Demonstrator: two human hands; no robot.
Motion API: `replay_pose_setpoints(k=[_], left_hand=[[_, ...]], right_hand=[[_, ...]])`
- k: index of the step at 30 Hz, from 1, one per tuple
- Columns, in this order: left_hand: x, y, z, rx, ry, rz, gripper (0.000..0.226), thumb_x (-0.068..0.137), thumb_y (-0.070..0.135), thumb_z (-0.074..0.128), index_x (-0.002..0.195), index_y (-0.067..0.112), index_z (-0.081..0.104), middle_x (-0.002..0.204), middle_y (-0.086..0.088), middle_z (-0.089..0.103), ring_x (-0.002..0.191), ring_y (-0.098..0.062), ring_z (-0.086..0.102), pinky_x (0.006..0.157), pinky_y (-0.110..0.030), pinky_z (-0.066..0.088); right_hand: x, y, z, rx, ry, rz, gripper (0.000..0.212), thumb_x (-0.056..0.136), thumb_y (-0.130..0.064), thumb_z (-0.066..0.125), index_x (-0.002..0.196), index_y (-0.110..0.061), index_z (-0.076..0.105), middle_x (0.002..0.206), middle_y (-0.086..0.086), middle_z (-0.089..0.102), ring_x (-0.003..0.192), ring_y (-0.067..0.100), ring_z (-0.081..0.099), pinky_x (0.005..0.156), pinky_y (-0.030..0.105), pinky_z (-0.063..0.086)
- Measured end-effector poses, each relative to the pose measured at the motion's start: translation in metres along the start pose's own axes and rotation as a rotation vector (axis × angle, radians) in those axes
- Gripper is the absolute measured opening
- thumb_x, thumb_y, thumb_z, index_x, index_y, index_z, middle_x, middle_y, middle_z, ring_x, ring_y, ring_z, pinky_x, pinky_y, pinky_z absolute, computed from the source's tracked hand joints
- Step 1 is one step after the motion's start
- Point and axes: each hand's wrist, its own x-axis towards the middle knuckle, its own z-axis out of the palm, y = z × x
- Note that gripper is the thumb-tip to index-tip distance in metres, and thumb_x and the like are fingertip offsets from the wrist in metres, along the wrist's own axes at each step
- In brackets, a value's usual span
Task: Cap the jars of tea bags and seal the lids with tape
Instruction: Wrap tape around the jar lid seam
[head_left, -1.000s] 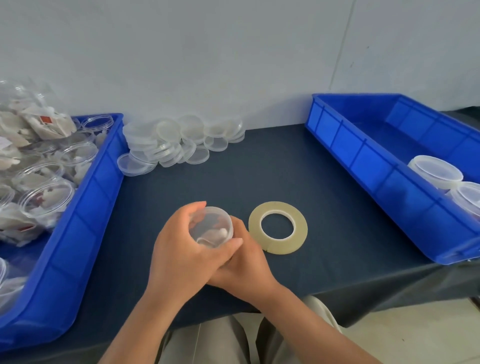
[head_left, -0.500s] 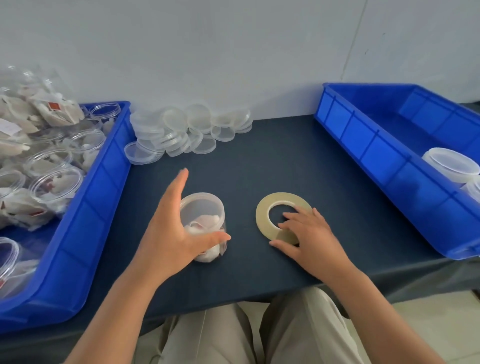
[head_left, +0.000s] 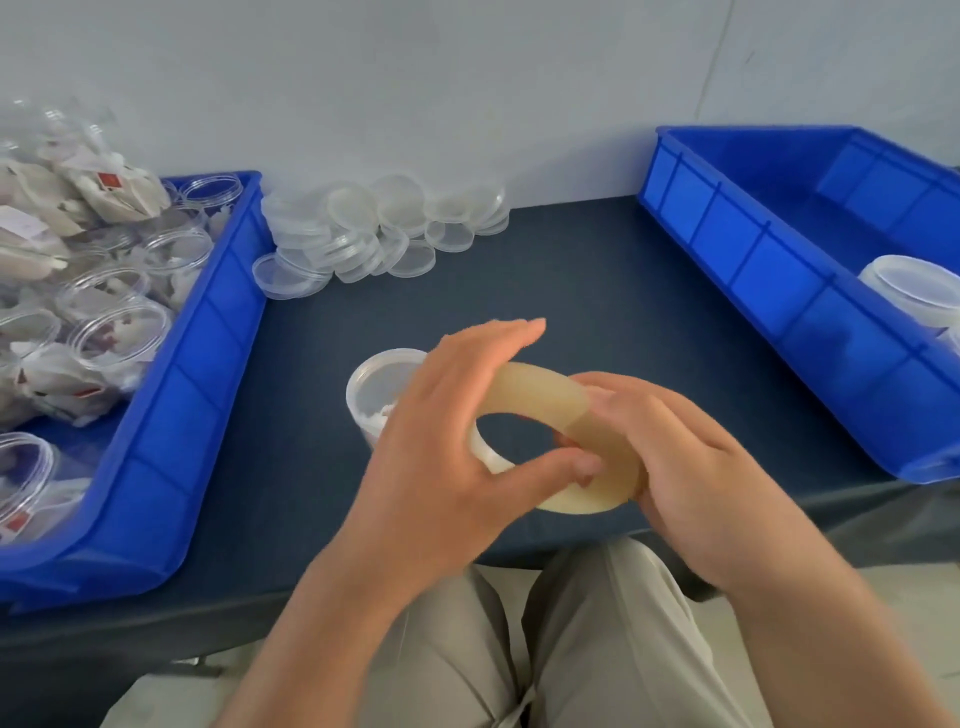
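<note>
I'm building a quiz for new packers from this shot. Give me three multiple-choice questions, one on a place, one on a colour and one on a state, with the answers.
1. Where do the loose lids lie?
A) in the right bin
B) on the table by the wall
C) on the lap

2. What colour are the bins?
A) blue
B) green
C) red

3. What state is the tape roll in?
A) flat on the table
B) hung on the wall
C) held up by both hands

Answers:
1 B: they are heaped on the table against the wall.
2 A: both bins' walls are blue.
3 C: the left hand and right hand grip it above the table.
</note>
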Motion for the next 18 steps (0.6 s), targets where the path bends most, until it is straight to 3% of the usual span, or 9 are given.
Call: replay_pose_setpoints(k=[2, 4, 6, 7, 9, 10, 11, 14, 18], left_hand=[[0.004, 0.007, -0.005, 0.015, 0.058, 0.007, 0.047, 0.079, 0.064, 0.076, 0.121, 0.049, 0.062, 0.117, 0.029, 0.065, 0.115, 0.003, 0.061, 0.091, -0.006, 0.039], [0.005, 0.014, -0.013, 0.039, 0.130, 0.042, 0.032, 0.080, 0.059, 0.078, 0.105, 0.045, 0.064, 0.099, 0.023, 0.067, 0.097, -0.005, 0.065, 0.079, -0.010, 0.042], [0.003, 0.016, -0.020, 0.095, 0.191, 0.083, 0.030, 0.081, 0.057, 0.080, 0.098, 0.036, 0.067, 0.090, 0.019, 0.065, 0.088, -0.009, 0.064, 0.074, -0.013, 0.042], [0.002, 0.017, -0.023, 0.134, 0.222, 0.095, 0.032, 0.081, 0.056, 0.081, 0.097, 0.032, 0.068, 0.089, 0.018, 0.064, 0.086, -0.008, 0.063, 0.073, -0.012, 0.042], [-0.002, 0.016, -0.026, 0.196, 0.265, 0.098, 0.035, 0.082, 0.055, 0.082, 0.095, 0.025, 0.071, 0.091, 0.014, 0.066, 0.085, -0.006, 0.062, 0.074, -0.011, 0.042], [-0.004, 0.015, -0.028, 0.216, 0.275, 0.095, 0.036, 0.083, 0.054, 0.083, 0.095, 0.022, 0.073, 0.092, 0.011, 0.068, 0.086, -0.006, 0.063, 0.074, -0.012, 0.043], [-0.005, 0.015, -0.030, 0.230, 0.283, 0.091, 0.037, 0.083, 0.053, 0.084, 0.096, 0.020, 0.073, 0.093, 0.009, 0.069, 0.087, -0.007, 0.063, 0.075, -0.013, 0.044], [-0.009, 0.014, -0.034, 0.246, 0.308, 0.096, 0.035, 0.084, 0.052, 0.085, 0.100, 0.025, 0.071, 0.095, 0.012, 0.067, 0.089, -0.005, 0.063, 0.077, -0.011, 0.042], [-0.011, 0.013, -0.038, 0.245, 0.320, 0.105, 0.033, 0.085, 0.054, 0.084, 0.101, 0.029, 0.069, 0.094, 0.018, 0.062, 0.089, -0.003, 0.062, 0.077, -0.009, 0.040]], right_hand=[[-0.004, -0.007, 0.000, 0.082, -0.083, -0.012, 0.044, 0.098, -0.042, 0.044, 0.099, -0.005, 0.069, 0.088, 0.016, 0.064, 0.085, 0.029, 0.060, 0.084, 0.050, 0.048], [-0.004, -0.011, -0.001, 0.064, -0.125, -0.041, 0.041, 0.106, -0.031, 0.043, 0.098, -0.001, 0.070, 0.091, 0.017, 0.065, 0.088, 0.033, 0.060, 0.091, 0.059, 0.048], [-0.004, -0.016, -0.002, 0.009, -0.090, -0.096, 0.036, 0.111, -0.020, 0.044, 0.106, -0.009, 0.078, 0.093, -0.006, 0.075, 0.090, 0.012, 0.069, 0.093, 0.040, 0.055], [-0.004, -0.018, -0.002, -0.015, -0.054, -0.119, 0.032, 0.110, -0.020, 0.049, 0.110, -0.019, 0.081, 0.102, -0.008, 0.078, 0.099, 0.012, 0.072, 0.096, 0.039, 0.057], [-0.003, -0.020, -0.001, -0.058, 0.007, -0.143, 0.025, 0.105, -0.027, 0.059, 0.110, -0.033, 0.083, 0.113, -0.005, 0.079, 0.104, 0.025, 0.072, 0.093, 0.063, 0.055], [-0.001, -0.021, 0.000, -0.074, 0.008, -0.149, 0.023, 0.104, -0.030, 0.062, 0.110, -0.037, 0.083, 0.113, -0.006, 0.079, 0.101, 0.028, 0.073, 0.088, 0.067, 0.055], [0.000, -0.021, 0.000, -0.080, 0.003, -0.152, 0.024, 0.104, -0.030, 0.063, 0.111, -0.039, 0.083, 0.112, -0.008, 0.080, 0.097, 0.024, 0.073, 0.084, 0.064, 0.058], [0.002, -0.022, 0.004, 0.014, -0.052, -0.145, 0.029, 0.106, -0.022, 0.062, 0.117, -0.038, 0.082, 0.109, -0.009, 0.082, 0.100, 0.014, 0.077, 0.081, 0.031, 0.064], [0.006, -0.019, 0.006, 0.102, -0.101, -0.135, 0.025, 0.107, -0.016, 0.063, 0.118, -0.028, 0.082, 0.111, -0.006, 0.082, 0.110, 0.016, 0.077, 0.096, 0.025, 0.060]])
